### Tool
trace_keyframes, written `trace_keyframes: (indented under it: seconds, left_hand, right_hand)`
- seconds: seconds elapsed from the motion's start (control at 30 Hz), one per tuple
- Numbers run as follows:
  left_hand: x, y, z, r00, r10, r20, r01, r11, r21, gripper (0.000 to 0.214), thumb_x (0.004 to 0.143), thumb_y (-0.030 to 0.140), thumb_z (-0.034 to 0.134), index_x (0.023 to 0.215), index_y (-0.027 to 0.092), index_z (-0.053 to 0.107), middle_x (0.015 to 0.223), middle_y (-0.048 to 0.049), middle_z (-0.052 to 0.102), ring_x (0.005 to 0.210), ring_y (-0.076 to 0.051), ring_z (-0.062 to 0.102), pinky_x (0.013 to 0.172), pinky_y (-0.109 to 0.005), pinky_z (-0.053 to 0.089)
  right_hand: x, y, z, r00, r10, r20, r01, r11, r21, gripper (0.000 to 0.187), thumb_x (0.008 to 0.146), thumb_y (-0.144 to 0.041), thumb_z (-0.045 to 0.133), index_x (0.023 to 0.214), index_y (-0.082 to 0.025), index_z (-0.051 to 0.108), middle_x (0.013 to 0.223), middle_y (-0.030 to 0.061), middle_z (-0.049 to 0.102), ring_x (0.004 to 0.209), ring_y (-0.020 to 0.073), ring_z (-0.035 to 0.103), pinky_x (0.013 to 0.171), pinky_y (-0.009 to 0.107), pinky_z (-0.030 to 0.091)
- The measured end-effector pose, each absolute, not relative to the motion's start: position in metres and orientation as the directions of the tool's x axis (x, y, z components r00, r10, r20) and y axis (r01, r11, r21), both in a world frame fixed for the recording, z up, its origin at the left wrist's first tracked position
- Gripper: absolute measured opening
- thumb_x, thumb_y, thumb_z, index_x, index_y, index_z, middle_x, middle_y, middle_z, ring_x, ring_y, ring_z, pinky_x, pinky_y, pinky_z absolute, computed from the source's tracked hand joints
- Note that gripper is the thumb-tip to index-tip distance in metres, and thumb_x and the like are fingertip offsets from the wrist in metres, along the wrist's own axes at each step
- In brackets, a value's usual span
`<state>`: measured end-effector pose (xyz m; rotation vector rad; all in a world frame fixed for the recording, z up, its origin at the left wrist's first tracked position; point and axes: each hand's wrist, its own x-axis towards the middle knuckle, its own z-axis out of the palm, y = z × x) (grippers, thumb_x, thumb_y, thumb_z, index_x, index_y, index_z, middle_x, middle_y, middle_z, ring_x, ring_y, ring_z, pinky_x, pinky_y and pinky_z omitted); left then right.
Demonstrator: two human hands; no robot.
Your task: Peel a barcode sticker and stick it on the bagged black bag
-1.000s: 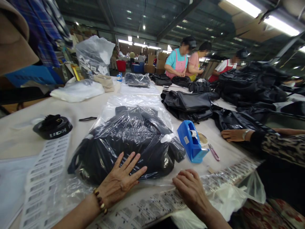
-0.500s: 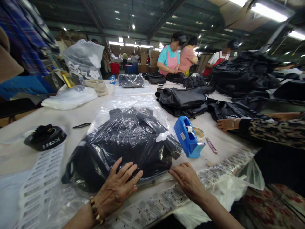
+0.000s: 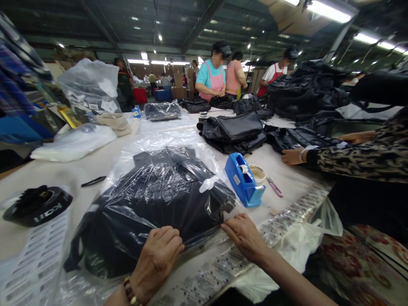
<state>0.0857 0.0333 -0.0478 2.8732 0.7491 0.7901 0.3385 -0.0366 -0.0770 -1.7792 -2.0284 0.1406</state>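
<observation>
In front of me a black bag lies flat inside a clear plastic bag. My left hand, with a beaded bracelet at the wrist, is closed at the near edge of the plastic, its knuckles up. At the near right corner my right hand has its fingers pressed together on the plastic edge. Each hand seems to pinch the film, though the fingertips are partly hidden. A whitish oval piece shows on the bag's right part.
Right of the bag stand a blue tape dispenser, a tape roll and snips. A label sheet and a black cap lie left. Black bags are behind. A co-worker's hand works at right.
My left hand has gone from spread fingers on the bag to closed at the plastic's near edge. My right hand stays by the corner. The view has shifted slightly right.
</observation>
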Motion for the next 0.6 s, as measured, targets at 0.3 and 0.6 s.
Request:
trace_keyframes:
  seconds: [0.3,0.6]
  left_hand:
    - [0.092,0.044,-0.049,0.791,0.569,0.224,0.549,-0.822,0.15,0.021,0.089,0.015,0.041,0.069,0.019,0.049,0.07,-0.0025,0.053,0.067,-0.02,0.044,0.061,-0.032,0.028]
    - [0.095,0.044,-0.048,0.776,0.608,0.166,0.594,-0.794,0.127,0.023,0.089,0.014,0.041,0.068,0.018,0.049,0.071,-0.0031,0.053,0.068,-0.02,0.044,0.062,-0.033,0.027]
  right_hand:
    - [0.353,-0.037,-0.085,-0.054,0.906,0.419,0.946,0.181,-0.27,0.044,0.099,-0.039,0.026,0.072,-0.019,0.055,0.064,-0.0006,0.058,0.063,0.014,0.052,0.072,0.03,0.029]
    - [0.374,-0.038,-0.091,-0.082,0.787,0.611,0.978,0.181,-0.102,0.028,0.095,-0.029,0.043,0.07,-0.018,0.053,0.061,-0.0002,0.052,0.065,0.0154,0.046,0.078,0.032,0.03]
